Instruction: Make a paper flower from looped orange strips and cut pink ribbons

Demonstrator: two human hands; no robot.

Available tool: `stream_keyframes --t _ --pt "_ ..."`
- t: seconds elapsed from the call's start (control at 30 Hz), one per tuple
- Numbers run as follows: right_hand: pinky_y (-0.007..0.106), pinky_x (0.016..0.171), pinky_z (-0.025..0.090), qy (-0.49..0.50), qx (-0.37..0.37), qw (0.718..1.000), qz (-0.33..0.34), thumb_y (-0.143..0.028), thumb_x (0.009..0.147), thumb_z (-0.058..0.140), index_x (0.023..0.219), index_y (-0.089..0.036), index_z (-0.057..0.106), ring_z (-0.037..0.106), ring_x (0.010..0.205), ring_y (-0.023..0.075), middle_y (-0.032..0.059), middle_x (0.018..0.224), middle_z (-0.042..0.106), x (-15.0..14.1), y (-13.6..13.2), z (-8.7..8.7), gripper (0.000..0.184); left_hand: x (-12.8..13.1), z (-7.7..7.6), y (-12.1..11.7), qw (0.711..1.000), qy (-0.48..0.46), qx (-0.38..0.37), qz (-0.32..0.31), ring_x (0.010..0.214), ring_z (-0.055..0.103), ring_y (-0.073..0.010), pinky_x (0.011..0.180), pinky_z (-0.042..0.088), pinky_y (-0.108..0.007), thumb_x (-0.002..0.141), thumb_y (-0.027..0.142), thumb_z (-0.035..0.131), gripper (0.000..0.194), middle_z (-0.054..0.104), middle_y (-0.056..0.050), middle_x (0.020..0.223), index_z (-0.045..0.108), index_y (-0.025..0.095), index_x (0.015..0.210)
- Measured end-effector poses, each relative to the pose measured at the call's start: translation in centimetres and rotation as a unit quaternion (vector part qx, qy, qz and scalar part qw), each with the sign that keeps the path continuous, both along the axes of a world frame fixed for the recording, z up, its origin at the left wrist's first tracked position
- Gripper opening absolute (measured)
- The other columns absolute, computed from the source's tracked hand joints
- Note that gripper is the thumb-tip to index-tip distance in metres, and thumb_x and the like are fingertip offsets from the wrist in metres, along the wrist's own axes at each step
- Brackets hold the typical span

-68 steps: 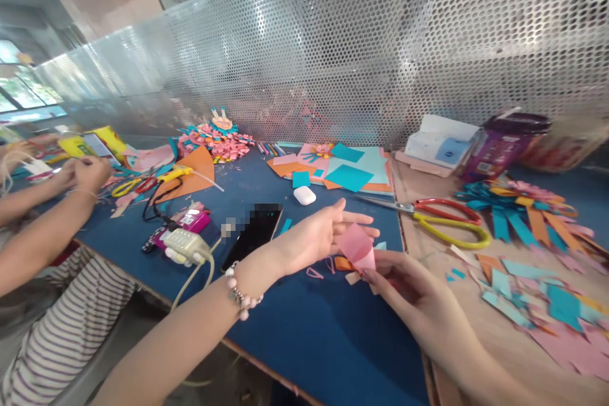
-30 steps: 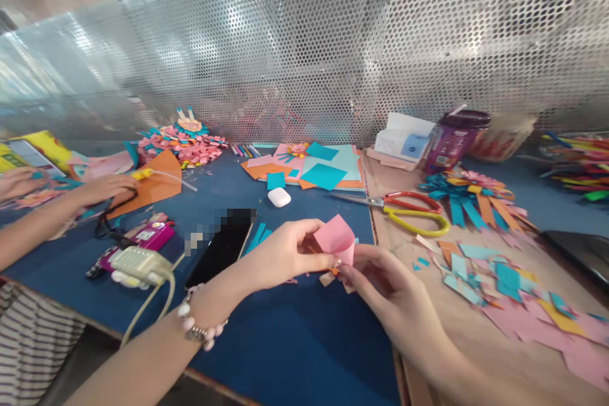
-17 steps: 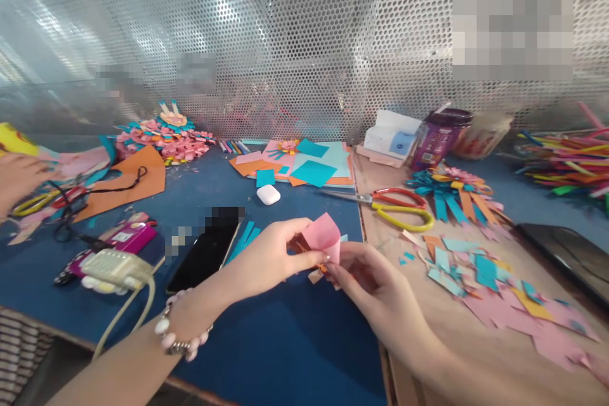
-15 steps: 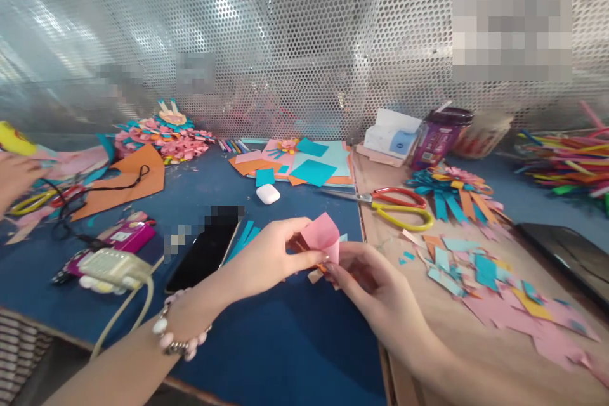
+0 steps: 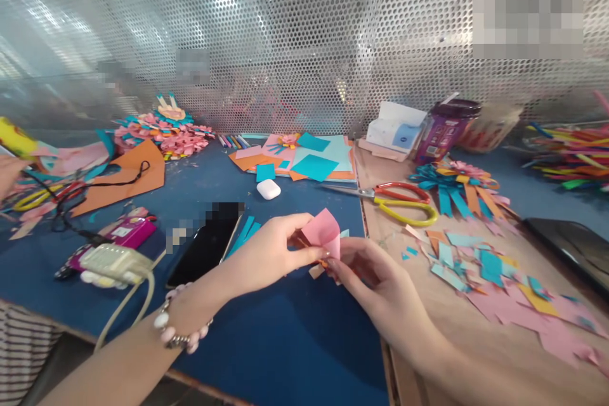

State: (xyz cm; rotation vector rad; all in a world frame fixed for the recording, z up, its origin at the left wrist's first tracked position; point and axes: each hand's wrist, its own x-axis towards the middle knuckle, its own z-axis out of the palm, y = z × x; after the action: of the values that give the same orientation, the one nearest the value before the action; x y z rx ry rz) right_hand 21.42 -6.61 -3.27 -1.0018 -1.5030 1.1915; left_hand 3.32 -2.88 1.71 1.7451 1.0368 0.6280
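Note:
A curled piece of pink paper (image 5: 325, 231) is pinched between both hands, above the blue table. My left hand (image 5: 278, 247) grips its left side with thumb and fingers. From the right, my right hand (image 5: 368, 273) pinches its lower edge, fingers closed. Small orange and tan bits show below the fingertips; what they belong to is partly hidden. Near my left wrist lie a black phone (image 5: 209, 244) and teal paper strips (image 5: 243, 235). Beyond the hands is a white earbud case (image 5: 269, 188). Scissors (image 5: 399, 198) with red and yellow handles rest farther right.
Coloured paper sheets (image 5: 318, 166) lie at the back beside a pile of paper flowers (image 5: 164, 133). Paper scraps (image 5: 495, 279) cover the right side. A purple cup (image 5: 445, 130) stands near the mesh wall. At left, a power bank (image 5: 111, 241) trails a cable; another person's hand (image 5: 9, 174) shows.
The view has shifted slightly, so the things on the right sit a little farther right. Both hands keep hold of the pink paper in nearly the same pose.

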Motion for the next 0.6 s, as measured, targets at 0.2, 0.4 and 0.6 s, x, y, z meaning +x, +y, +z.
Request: stream_keyframes --t 0.2,0.4,0.6 --pt "0.026 0.072 0.053 -0.022 0.014 1.0 -0.011 -0.031 0.089 0.056 0.101 -0.024 0.059 0.065 0.078 0.0133 0.0011 0.085 0.067 -0.04 -0.1 0.2 0.014 -0.03 0.18 -0.01 1.0 0.01 -0.007 -0.002 0.077 0.063 -0.0171 0.06 0.045 -0.024 0.082 0.032 0.061 0.018 0.067 -0.003 0.087 0.062 0.016 0.091" --pt "0.028 0.076 0.053 -0.043 0.044 0.998 -0.029 -0.03 0.089 0.057 0.1 -0.023 0.06 0.065 0.082 0.0142 0.0026 0.089 0.068 0.05 -0.12 0.38 0.013 -0.16 0.03 0.14 1.0 0.021 -0.005 0.006 0.08 0.063 -0.0185 0.063 0.047 -0.026 0.082 0.036 0.062 0.023 0.067 -0.004 0.089 0.062 0.016 0.093" --pt "0.03 0.075 0.054 -0.049 0.039 0.997 -0.037 -0.034 0.089 0.056 0.101 -0.023 0.061 0.066 0.083 0.0169 0.0042 0.092 0.069 0.02 -0.12 0.21 0.017 -0.18 -0.2 0.23 1.0 0.004 0.003 0.006 0.087 0.064 -0.0204 0.074 0.049 -0.03 0.081 0.032 0.062 0.02 0.068 -0.005 0.094 0.061 0.016 0.093"
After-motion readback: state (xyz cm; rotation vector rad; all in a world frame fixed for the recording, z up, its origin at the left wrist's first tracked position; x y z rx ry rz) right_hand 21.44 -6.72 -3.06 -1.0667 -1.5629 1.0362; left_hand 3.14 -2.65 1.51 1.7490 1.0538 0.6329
